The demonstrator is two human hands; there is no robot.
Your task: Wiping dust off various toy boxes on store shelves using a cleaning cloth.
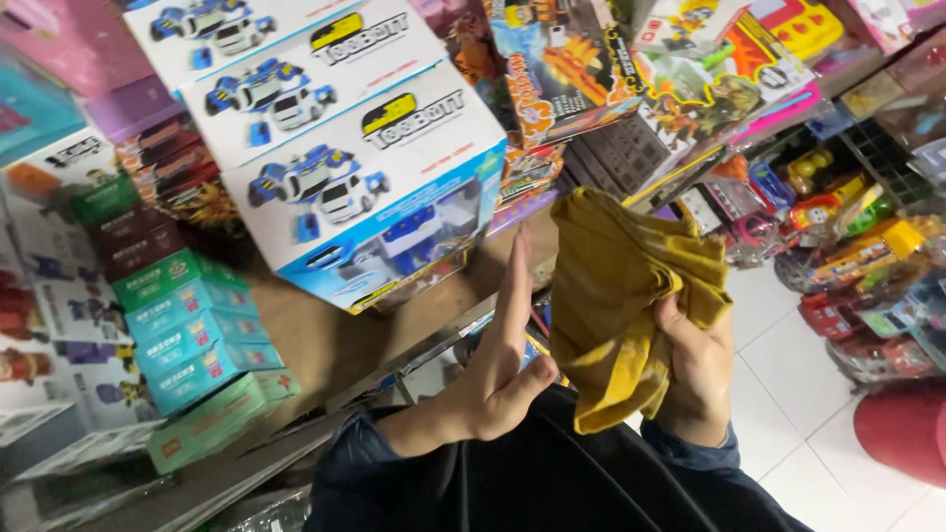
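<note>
My right hand (698,374) grips a crumpled mustard-yellow cloth (616,296) in front of a toy shelf. My left hand (498,365) is flat with fingers straight and together, edge-on beside the cloth, its fingertips near the front edge of the wooden shelf (325,340). It holds nothing. Just above and left of the left hand sits a stack of white and blue toy robot-car boxes (365,187). Dark blue sleeves cover both forearms.
Green and teal small boxes (192,340) are stacked on the shelf at left. Colourful toy boxes (591,79) crowd the upper shelf. Packaged toy cars (847,246) hang at right above a white tiled floor (788,394). A red rounded object (902,429) lies at lower right.
</note>
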